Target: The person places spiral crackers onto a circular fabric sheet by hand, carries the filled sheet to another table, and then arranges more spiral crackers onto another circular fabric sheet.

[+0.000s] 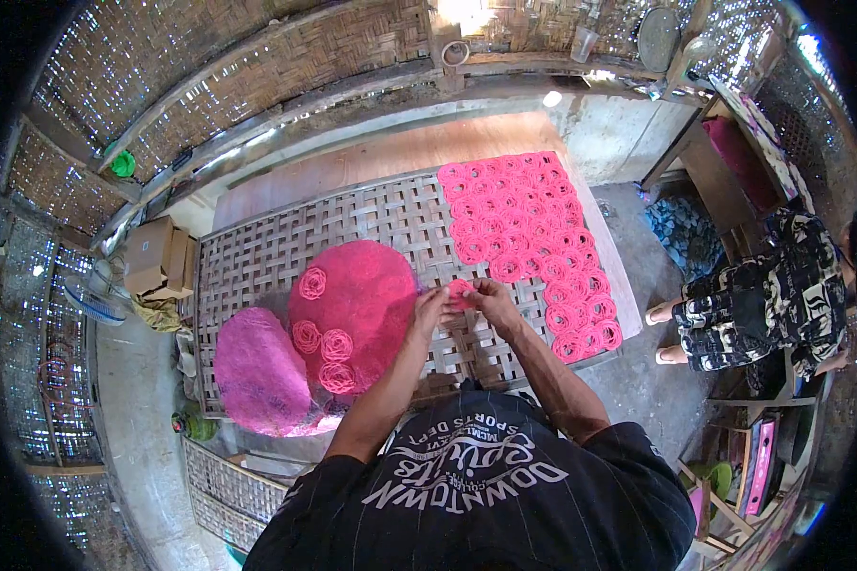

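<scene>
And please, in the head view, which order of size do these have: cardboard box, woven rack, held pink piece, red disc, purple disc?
1. Woven rack
2. Red disc
3. Purple disc
4. Cardboard box
5. Held pink piece, partly hidden

1 wide head view, downward over the woven rack (362, 211)

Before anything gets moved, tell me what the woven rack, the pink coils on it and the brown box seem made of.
Woven rack: probably bamboo, dull finish, from its flat interlaced strips.
Pink coils: thin looped strands, perhaps noodle or dough; finish looks matte, material uncertain.
Brown box: likely cardboard, matte, with folded flaps.
</scene>
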{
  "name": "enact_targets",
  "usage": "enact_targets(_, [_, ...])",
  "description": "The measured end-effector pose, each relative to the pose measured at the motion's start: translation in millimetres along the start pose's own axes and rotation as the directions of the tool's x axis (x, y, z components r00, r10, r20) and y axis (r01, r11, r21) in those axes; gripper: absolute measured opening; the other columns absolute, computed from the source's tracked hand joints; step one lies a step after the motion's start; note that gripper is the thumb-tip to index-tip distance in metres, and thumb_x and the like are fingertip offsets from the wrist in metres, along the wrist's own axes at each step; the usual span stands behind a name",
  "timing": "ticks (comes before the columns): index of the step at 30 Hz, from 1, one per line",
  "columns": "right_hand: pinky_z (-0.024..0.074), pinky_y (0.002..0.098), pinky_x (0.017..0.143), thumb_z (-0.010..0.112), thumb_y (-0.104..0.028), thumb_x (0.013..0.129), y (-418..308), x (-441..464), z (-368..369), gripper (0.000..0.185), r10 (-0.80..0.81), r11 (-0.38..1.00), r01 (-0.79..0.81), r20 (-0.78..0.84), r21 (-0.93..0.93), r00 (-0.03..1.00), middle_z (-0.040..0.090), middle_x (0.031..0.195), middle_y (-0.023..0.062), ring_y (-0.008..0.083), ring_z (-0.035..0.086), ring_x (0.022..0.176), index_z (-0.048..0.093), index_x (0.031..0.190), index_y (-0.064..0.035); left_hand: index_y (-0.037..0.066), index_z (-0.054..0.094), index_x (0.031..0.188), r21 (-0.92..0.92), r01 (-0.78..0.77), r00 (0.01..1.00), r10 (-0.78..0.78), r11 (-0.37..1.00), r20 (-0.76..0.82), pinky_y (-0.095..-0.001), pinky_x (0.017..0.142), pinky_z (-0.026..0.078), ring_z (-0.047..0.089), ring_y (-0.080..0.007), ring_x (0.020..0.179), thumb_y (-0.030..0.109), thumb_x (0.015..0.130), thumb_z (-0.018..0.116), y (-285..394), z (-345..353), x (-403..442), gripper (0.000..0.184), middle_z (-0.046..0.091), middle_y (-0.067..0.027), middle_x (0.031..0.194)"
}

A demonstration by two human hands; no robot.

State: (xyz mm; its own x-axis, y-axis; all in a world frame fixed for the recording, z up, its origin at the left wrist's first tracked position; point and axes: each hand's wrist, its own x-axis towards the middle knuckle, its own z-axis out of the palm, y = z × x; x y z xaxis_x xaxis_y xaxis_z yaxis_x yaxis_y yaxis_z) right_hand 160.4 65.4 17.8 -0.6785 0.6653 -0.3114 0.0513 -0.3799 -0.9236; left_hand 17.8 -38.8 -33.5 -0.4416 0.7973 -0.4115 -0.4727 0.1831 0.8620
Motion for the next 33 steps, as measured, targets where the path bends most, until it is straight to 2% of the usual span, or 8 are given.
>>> enact_targets(3, [0.048, 0.0262, 0.066, 0.066, -0.008, 0.089, 0.8, 5.8, -15.9, 0.008, 0.028, 0.998, -0.033, -0.094, -0.053, 0.995, 0.066, 0.081, 0.0035, 0.011, 0.061, 0.073, 0.064, 0.091, -0.0003, 0.003, 0.063, 0.105, 0.062, -0.024, 1.0, 0.024, 0.998, -0.01, -0.0314, 0.061, 0.057, 0.066, -0.0142, 0.072, 0.022, 0.085, 0.073, 4.9, 15.3, 12.1, 0.029, 0.066, -0.0034, 0.087])
enact_targets(8, [0.048, 0.0307, 0.064, 0.066, -0.011, 0.085, 35.4, 47.5, -47.5, 0.011, -0.235, 0.84, 0.07, -0.243, -0.538, 0.941, 0.064, 0.075, 0.0047, 0.0125, 0.06, 0.069, 0.065, 0.088, -0.0001, 0.002, 0.063, 0.099, 0.295, 0.011, 0.979, 0.049, 0.955, -0.196, -0.0313, 0.05, 0.058, 0.066, -0.0147, 0.067, 0.02, 0.083, 0.076, 15.7, 47.9, 31.4, 0.027, 0.067, -0.0057, 0.085])
enact_targets(13, [0.0502, 0.0463, 0.071, 0.068, -0.022, 0.08, 26.4, 66.9, -47.9, 0.027, -0.498, 0.623, 0.168, -0.222, -0.764, 0.838, 0.065, 0.087, 0.0216, 0.0404, 0.064, 0.081, 0.065, 0.093, 0.0016, 0.004, 0.061, 0.119, 0.259, 0.06, 0.973, 0.002, 0.964, -0.23, -0.0327, 0.046, 0.058, 0.066, -0.0163, 0.066, 0.018, 0.087, 0.07, 12.4, 58.3, 56.9, 0.036, 0.067, -0.0069, 0.086])
enact_targets(19, [0.0516, 0.0473, 0.074, 0.069, -0.027, 0.082, 12.5, 56.9, -44.0, 0.038, -0.46, 0.441, 0.033, -0.194, -0.897, 0.866, 0.064, 0.102, 0.0216, 0.0396, 0.064, 0.088, 0.064, 0.109, -0.0016, 0.006, 0.047, 0.14, 0.485, -0.114, 0.978, 0.184, 0.867, -0.098, -0.0362, 0.059, 0.057, 0.067, -0.0203, 0.065, 0.018, 0.089, 0.064, 24.2, 39.1, 15.8, 0.055, 0.068, -0.011, 0.095])
enact_targets(23, [0.0516, 0.0473, 0.078, 0.065, -0.033, 0.088, 3.0, 26.7, -42.9, 0.048, -0.525, 0.464, 0.064, -0.216, -0.884, 0.823, 0.06, 0.112, 0.0233, 0.042, 0.063, 0.091, 0.058, 0.124, -0.0018, 0.002, 0.061, 0.124, 0.687, -0.2, 0.956, 0.292, 0.699, -0.019, -0.0394, 0.078, 0.053, 0.068, -0.0249, 0.078, 0.024, 0.088, 0.067, 19.2, -6.7, -61.9, 0.043, 0.071, -0.0131, 0.095])
enact_targets(26, [0.0506, 0.046, 0.074, 0.068, -0.032, 0.087, -12.5, -31.6, -36.6, 0.045, -0.557, 0.544, 0.167, -0.205, -0.822, 0.805, 0.064, 0.096, 0.0188, 0.0367, 0.062, 0.084, 0.06, 0.122, -0.0034, 0.001, 0.067, 0.109, 0.714, -0.043, 0.991, 0.123, 0.699, -0.061, -0.0376, 0.08, 0.052, 0.068, -0.0268, 0.089, 0.027, 0.087, 0.068, 23.5, -42.1, -162.6, 0.034, 0.071, -0.015, 0.096])
enact_targets(31, [0.0499, 0.0343, 0.071, 0.071, -0.031, 0.088, 13.0, -177.8, -48.2, 0.04, -0.214, 0.796, -0.062, -0.375, -0.602, 0.902, 0.068, 0.092, 0.0135, 0.0209, 0.065, 0.082, 0.064, 0.111, 0.0003, 0.0, 0.068, 0.102, 0.635, 0.111, 0.917, 0.168, 0.765, -0.363, -0.0366, 0.079, 0.051, 0.067, -0.0268, 0.085, 0.036, 0.092, 0.064, -32.9, -79.9, -294.4, 0.037, 0.07, -0.0137, 0.088])
enact_targets(33, [0.0498, 0.0316, 0.073, 0.068, -0.034, 0.09, 40.6, -230.8, -61.2, 0.041, -0.113, 0.845, -0.194, -0.521, -0.498, 0.846, 0.068, 0.092, 0.013, 0.0195, 0.065, 0.084, 0.063, 0.11, 0.0016, 0.002, 0.069, 0.102, 0.655, -0.065, 0.94, 0.267, 0.753, -0.214, -0.0365, 0.078, 0.051, 0.066, -0.0263, 0.082, 0.039, 0.093, 0.062, -80.1, -102.0, -326.3, 0.039, 0.07, -0.0129, 0.089])
